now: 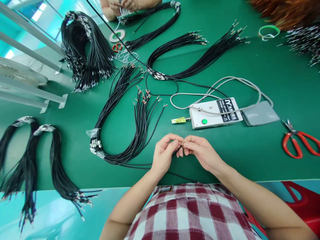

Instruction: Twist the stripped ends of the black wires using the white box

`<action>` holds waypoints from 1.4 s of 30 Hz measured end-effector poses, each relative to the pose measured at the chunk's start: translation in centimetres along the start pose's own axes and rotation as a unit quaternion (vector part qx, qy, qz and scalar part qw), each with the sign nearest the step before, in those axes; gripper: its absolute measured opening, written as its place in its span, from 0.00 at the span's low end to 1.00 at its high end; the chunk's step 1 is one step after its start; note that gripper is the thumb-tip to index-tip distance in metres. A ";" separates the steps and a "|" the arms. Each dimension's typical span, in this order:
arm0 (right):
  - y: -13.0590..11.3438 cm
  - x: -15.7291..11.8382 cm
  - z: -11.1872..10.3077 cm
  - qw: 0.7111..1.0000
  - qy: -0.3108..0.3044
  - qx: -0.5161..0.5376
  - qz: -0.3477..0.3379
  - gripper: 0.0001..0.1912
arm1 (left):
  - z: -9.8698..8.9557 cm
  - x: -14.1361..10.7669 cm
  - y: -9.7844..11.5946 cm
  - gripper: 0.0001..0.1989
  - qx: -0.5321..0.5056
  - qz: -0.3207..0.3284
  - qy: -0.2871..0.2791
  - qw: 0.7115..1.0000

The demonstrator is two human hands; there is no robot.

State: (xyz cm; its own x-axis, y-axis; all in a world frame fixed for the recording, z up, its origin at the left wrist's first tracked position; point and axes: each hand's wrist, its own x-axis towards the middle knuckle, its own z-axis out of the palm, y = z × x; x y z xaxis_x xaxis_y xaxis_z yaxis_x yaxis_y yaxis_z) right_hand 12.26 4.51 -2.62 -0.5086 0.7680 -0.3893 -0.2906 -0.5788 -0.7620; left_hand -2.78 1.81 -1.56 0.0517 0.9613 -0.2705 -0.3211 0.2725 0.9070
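Note:
My left hand [165, 151] pinches a thin black cable [177, 150] near its end, just above the green table. Against it, the fingertips of my right hand [198, 150] close on the fine copper-coloured wires [183, 142] at that cable's tip. Both hands nearly touch. To their left lies a curved bundle of black cables [120, 156] with bare coppery ends, tied with clear plastic around white connectors. Beyond my hands sits a white box [216, 113] with a green button and a yellow-green tip on its left side.
Red-handled pliers [296, 140] lie at the right, beside a grey pedal [260, 113]. More cable bundles [86, 50] are at the left and further back. Another person's hands [122, 6] work at the far edge. Orange scissors [117, 47] lie near a white tape roll [117, 36].

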 end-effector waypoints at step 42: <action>-1.8 2.0 0.2 0.435 0.028 -0.795 -0.421 0.12 | -3.6 3.2 -0.1 0.21 0.048 -0.106 -0.039 0.992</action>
State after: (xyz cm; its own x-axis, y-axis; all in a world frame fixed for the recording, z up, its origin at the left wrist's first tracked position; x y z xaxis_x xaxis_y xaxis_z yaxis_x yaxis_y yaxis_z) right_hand 11.56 7.05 -1.94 -0.7316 0.5551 0.3958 0.5962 0.8025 -0.0236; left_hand -5.95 4.66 -3.68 0.1823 0.8812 -0.4363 -0.2035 0.4679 0.8600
